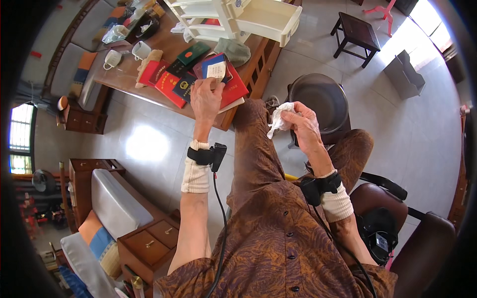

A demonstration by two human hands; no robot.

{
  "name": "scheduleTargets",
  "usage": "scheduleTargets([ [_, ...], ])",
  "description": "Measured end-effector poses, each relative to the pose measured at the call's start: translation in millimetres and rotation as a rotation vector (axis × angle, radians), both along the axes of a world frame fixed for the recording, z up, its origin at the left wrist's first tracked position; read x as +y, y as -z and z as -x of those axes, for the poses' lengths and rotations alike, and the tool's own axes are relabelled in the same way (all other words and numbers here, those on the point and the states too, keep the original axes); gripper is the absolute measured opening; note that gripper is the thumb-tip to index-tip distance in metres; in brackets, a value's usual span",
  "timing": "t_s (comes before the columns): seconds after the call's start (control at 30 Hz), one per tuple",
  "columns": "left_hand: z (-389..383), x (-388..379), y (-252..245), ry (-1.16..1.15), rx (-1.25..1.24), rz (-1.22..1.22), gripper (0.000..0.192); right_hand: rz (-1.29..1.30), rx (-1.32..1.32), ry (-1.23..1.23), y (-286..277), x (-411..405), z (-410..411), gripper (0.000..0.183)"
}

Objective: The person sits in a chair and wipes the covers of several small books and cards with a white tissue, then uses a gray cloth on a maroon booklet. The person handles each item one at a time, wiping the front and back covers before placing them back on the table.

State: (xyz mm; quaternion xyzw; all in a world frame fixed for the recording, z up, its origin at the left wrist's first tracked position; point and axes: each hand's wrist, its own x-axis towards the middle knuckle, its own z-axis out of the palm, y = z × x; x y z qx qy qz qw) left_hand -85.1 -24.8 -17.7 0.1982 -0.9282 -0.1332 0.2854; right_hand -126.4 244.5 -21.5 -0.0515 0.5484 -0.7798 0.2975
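Observation:
My left hand [207, 96] rests at the heap of booklets, its fingers bent at a small piece of paper with writing [216, 70]; whether it grips the paper cannot be told. Under and around it lie a dark blue booklet with a gold emblem [184, 86], a green booklet [193, 53] and red booklets [234, 89]. In my right hand [303, 123] is a crumpled white tissue [280, 118], held between thumb and fingers above my lap, left of a dark round basin [318, 102]. Behind the booklets lies a grey-green cloth [233, 51].
On the wooden table [123, 83] stand two white mugs [141, 50] and a cream plastic drawer unit [223, 18] with a drawer pulled out towards the right. A dark wooden stool [357, 33] and a grey bin [404, 74] are on the floor. Cables run from both wrist straps.

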Motion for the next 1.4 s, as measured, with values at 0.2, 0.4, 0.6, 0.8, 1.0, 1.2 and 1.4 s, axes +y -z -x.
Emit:
scheduleTargets([
  [0.2,-7,-15,-5,-0.057,0.207,-0.147,0.016,0.008,-0.015,-0.017,0,-3,-6,0.016],
  [0.4,-20,-19,-26,0.187,0.451,-1.216,0.018,0.096,-0.075,-0.064,-13,-4,-13,0.02],
  [0.6,-28,50,-61,0.485,0.365,-1.593,0.019,0.06,0.06,0.034,-36,5,1,0.023],
  [0.8,-18,105,-57,0.638,0.179,-1.605,0.021,0.032,0.237,0.02,-78,30,-2,0.026],
  [1.0,-13,154,-68,0.639,0.003,-1.191,0.063,-0.272,0.548,0.234,-73,53,-12,0.018],
  [1.2,-15,174,-61,0.708,0.039,-0.296,0.087,-0.337,0.711,0.376,-72,55,-28,0.016],
  [1.4,-19,176,-46,0.698,0.087,-0.355,0.085,-0.319,0.866,0.308,-81,60,-38,0.018],
])
